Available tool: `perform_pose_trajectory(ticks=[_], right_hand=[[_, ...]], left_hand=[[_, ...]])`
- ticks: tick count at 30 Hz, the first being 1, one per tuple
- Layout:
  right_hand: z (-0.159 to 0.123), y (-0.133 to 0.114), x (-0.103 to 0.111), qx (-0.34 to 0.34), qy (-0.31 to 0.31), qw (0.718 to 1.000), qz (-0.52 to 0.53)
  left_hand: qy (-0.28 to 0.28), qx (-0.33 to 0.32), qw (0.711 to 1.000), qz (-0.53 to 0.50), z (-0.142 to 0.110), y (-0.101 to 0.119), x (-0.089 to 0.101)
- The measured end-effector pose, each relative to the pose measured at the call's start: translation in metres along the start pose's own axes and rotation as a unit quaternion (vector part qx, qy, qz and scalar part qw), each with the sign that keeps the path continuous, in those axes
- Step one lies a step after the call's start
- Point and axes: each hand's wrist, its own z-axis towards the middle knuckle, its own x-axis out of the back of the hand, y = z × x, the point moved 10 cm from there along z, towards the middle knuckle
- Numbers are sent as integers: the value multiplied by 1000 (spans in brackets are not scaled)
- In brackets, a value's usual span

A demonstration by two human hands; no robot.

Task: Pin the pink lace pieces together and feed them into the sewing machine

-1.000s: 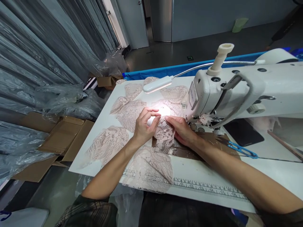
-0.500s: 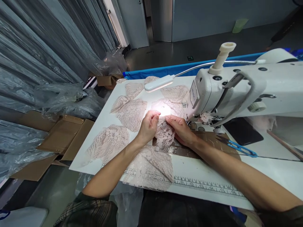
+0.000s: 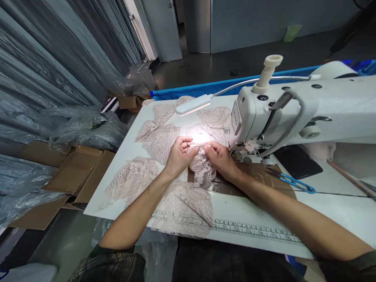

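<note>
A pale pink lace piece lies on the white table just left of the sewing machine. My left hand pinches its upper left edge with curled fingers. My right hand grips the same top edge from the right, fingers bent. Both hands meet under the bright spot of the gooseneck lamp. The lace runs down from the hands across a brown patch of the table.
Several more lace pieces are spread over the left and far part of the table, one hanging over the ruler at the near edge. Blue thread snips lie to the right. Cardboard boxes and plastic sheeting stand on the left.
My left hand has come down from an open, lifted pose onto the lace and closed on its edge. My right hand has curled its fingers and moved slightly toward the left hand.
</note>
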Motion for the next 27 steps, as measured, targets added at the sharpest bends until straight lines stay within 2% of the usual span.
perform_pose_trajectory(ticks=[2,4,6,9,14,21,24,27], right_hand=[[-1,-14,8,82,36,990,-106],[-6,-32,10,173,59,966,-181],[-12,-45,6,246,56,939,-233],[-20,-58,-1,313,40,908,-277],[-26,-66,-5,343,33,887,-307],[-24,-61,-10,346,22,868,-356],[-25,-61,-14,358,29,839,-410],[-28,-63,-19,384,40,794,-469]], left_hand=[[-11,26,999,-42,0,-3,-1],[-16,45,997,-66,0,-4,-1],[-10,58,996,-68,-1,-5,0],[1,64,996,-58,-1,-6,1],[8,57,997,-45,-1,-7,2],[17,50,999,13,-5,-1,-1],[19,34,998,43,-7,2,-3],[18,18,998,61,-7,3,-5]])
